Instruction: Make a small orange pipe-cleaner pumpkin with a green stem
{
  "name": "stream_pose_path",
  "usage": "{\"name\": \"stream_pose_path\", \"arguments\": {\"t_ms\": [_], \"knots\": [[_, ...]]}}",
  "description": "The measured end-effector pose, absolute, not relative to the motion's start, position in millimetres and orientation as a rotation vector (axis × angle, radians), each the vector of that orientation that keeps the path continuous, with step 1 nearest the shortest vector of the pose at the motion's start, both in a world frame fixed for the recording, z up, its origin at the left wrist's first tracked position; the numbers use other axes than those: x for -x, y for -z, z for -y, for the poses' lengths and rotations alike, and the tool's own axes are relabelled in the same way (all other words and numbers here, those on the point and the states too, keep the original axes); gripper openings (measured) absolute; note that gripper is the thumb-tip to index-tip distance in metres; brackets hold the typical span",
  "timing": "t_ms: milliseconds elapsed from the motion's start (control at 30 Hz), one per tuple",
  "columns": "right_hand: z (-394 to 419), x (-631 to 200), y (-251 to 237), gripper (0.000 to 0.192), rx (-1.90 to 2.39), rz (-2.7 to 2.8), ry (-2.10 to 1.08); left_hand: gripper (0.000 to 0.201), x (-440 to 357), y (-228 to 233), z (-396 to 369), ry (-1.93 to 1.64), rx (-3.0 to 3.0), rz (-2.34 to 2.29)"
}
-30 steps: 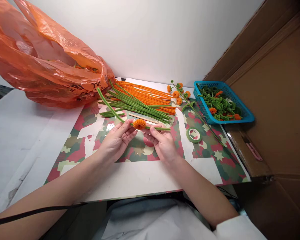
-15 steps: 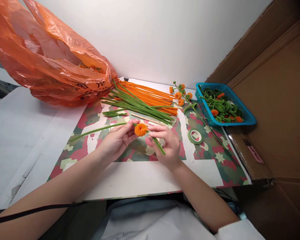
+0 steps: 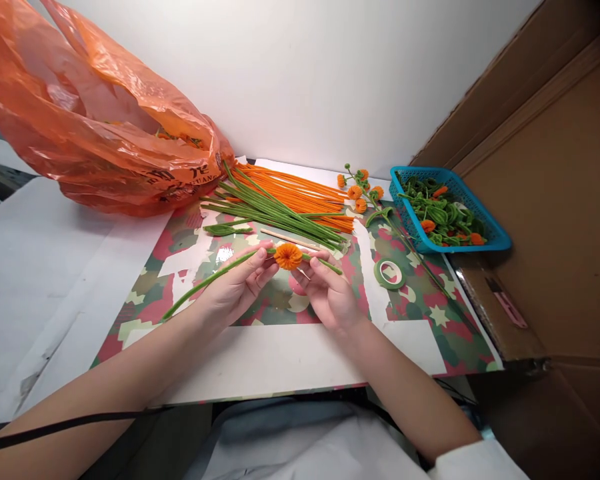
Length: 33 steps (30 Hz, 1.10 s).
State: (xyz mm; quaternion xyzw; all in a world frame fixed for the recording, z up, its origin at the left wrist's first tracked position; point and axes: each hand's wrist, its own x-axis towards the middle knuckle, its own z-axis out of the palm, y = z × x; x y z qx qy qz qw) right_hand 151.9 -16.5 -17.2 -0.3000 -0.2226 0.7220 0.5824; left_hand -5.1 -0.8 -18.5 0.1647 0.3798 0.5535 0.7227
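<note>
Between my two hands is an orange pipe-cleaner flower (image 3: pixel 288 255) with a fuzzy green pipe cleaner (image 3: pixel 200 287) running out on both sides of it. My left hand (image 3: pixel 237 287) pinches the green pipe cleaner just left of the flower, and its long end droops down over my wrist. My right hand (image 3: pixel 333 290) pinches the short green end to the right of the flower. Behind my hands lie a thin wooden stick (image 3: pixel 290 239), a bundle of green pipe cleaners (image 3: pixel 285 217) and a bundle of orange pipe cleaners (image 3: pixel 295 187).
An orange plastic bag (image 3: pixel 130 153) stands at the back left. To the right are a roll of green tape (image 3: pixel 379 275), a finished flower stem (image 3: pixel 405 237), a blue basket (image 3: pixel 500 233) of green and orange pieces, and a pink cutter (image 3: pixel 510 307) on cardboard.
My right hand has turned palm up and now pinches the short green end, which swung up to the right. The flower has tilted to face me, and the long end on the left has dropped.
</note>
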Motion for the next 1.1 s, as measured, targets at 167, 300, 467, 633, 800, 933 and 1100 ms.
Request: {"name": "stream_pose_path", "arguments": {"t_ms": [167,300,467,633,800,933,1100], "knots": [[12.9,-150.6,18.2,0.011,0.711,0.304,-1.800,0.035,-0.4,9.6,1.3,-1.197,-0.219,-0.884],[11.3,-149.9,18.8,0.012,0.750,0.244,-1.830,0.034,-0.6,10.7,0.6,-1.190,-0.192,-0.905],[11.9,-149.0,21.3,0.021,0.879,0.395,-1.618,0.006,0.7,17.5,2.1,-1.210,-0.452,-0.914],[15.5,-147.5,25.9,0.021,1.033,0.668,-1.327,0.026,-0.1,21.9,9.5,-1.204,-0.755,-1.053],[20.8,-147.2,24.1,0.010,1.104,1.029,-1.015,0.030,1.3,26.1,11.8,-1.215,-0.823,-1.078],[24.6,-147.4,24.7,0.002,1.098,1.257,-0.785,0.035,2.3,23.5,11.8,-1.198,-0.806,-1.028],[28.4,-147.2,23.2,0.007,1.060,1.432,-0.650,0.034,-0.4,10.6,16.3,-1.172,-0.909,-1.154]]}}
